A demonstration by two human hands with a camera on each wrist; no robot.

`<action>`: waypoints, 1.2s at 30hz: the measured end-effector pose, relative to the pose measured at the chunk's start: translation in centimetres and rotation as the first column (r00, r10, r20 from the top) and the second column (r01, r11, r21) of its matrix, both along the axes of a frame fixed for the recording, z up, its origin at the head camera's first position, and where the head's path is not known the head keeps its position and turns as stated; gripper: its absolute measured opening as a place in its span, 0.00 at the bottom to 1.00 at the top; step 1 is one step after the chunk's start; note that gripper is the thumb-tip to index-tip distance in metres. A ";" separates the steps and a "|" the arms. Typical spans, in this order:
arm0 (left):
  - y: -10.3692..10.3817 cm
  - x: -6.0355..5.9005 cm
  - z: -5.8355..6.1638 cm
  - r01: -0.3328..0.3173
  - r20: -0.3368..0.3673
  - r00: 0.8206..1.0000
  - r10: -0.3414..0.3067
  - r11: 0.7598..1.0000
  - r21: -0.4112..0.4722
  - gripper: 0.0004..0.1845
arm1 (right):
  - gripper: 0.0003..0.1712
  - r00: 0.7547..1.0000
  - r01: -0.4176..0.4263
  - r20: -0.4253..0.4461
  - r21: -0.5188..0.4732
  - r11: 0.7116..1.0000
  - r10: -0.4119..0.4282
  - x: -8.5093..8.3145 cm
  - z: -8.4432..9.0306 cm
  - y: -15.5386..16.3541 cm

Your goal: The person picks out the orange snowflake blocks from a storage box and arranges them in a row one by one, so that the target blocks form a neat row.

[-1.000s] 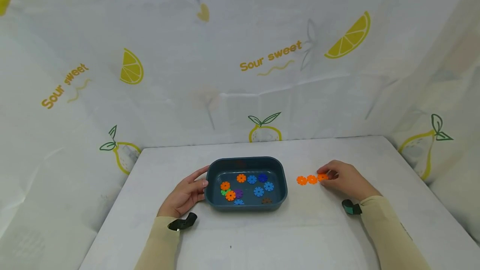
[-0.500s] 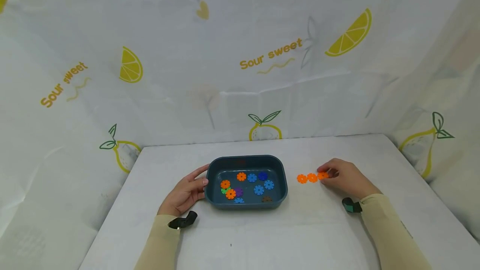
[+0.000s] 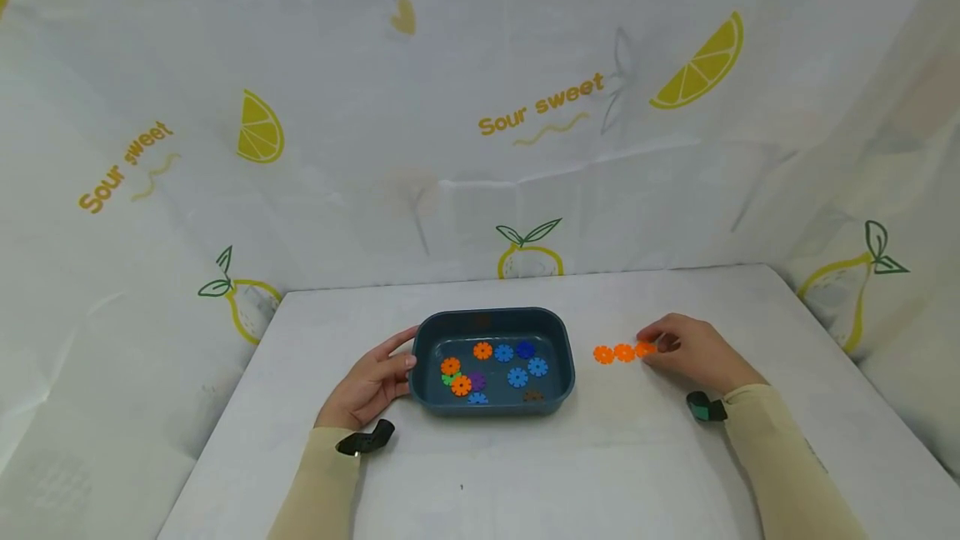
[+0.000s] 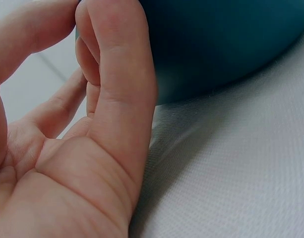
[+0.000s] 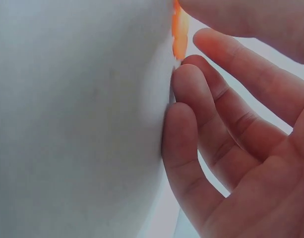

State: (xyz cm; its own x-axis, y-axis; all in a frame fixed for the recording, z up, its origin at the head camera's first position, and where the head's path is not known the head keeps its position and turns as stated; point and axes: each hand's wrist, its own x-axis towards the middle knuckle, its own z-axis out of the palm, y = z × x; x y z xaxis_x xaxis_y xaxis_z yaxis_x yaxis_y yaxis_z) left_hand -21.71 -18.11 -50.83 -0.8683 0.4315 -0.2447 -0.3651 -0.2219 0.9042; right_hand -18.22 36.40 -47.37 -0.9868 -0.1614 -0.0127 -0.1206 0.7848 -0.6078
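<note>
In the head view my left hand holds the left end of a dark blue-green tray, its fingers and thumb at the rim. The left wrist view shows the fingers against the tray's outer wall. To the right of the tray, my right hand pinches an orange snowflake disc between thumb and forefinger. That disc ends a short row with two more orange discs, a middle disc and a left disc. Only a thin orange edge shows in the right wrist view.
Inside the tray lie several loose discs, including an orange one, a light blue one, a purple one and a brown one. A white table bears everything, with a lemon-printed curtain behind it.
The head view has tilted slightly, so everything sits a little higher. My right hand has shifted a touch rightward at the end disc. My left hand stays at the tray.
</note>
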 end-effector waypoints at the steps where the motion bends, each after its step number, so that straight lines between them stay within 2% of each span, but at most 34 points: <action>1: -0.1 0.0 0.0 -0.005 0.001 1.000 0.005 1.000 0.000 0.35 | 0.17 1.000 0.002 -0.001 -0.002 1.000 -0.002 0.0 0.1 0.0; 6: 0.0 -0.2 -0.2 -0.003 -0.004 1.000 0.003 1.000 -0.005 0.34 | 0.18 1.000 0.005 0.010 -0.040 0.999 -0.005 0.3 0.7 0.1; 10: 0.1 -0.2 -0.1 0.010 -0.010 1.000 -0.010 1.000 -0.014 0.34 | 0.19 1.000 -0.030 0.009 -0.018 0.999 0.030 -0.4 2.4 -1.3; 15: 0.0 -0.3 0.0 -0.003 -0.014 1.000 0.003 1.000 -0.027 0.33 | 0.18 0.991 -0.126 -0.027 0.036 0.991 0.127 -2.5 6.0 -5.7; 18: -0.1 -0.4 0.0 0.005 -0.017 1.000 -0.006 0.999 -0.033 0.33 | 0.17 0.978 -0.204 -0.037 0.019 0.979 0.204 -3.7 7.8 -8.8; 21: -0.2 -0.4 0.0 0.009 -0.018 1.000 -0.010 0.999 -0.034 0.33 | 0.17 0.958 -0.288 -0.014 -0.017 0.957 0.288 -4.8 8.8 -11.9; 25: -0.4 -0.4 0.2 0.009 -0.018 1.000 -0.009 1.000 -0.025 0.32 | 0.18 0.919 -0.391 0.040 -0.018 0.920 0.391 -6.1 8.9 -16.0; 29: -0.5 -0.4 0.3 0.006 -0.016 1.000 -0.006 1.000 -0.015 0.32 | 0.18 0.883 -0.466 0.079 0.038 0.884 0.463 -7.1 8.1 -19.4; 32: -0.5 -0.5 0.3 0.008 -0.017 1.000 -0.008 1.000 -0.014 0.32 | 0.17 0.872 -0.488 0.099 0.086 0.868 0.480 -7.4 7.2 -21.3; 36: -0.5 -0.7 0.2 0.014 -0.020 1.000 -0.014 1.000 -0.014 0.32 | 0.18 0.868 -0.494 0.129 0.149 0.856 0.479 -7.4 6.0 -23.1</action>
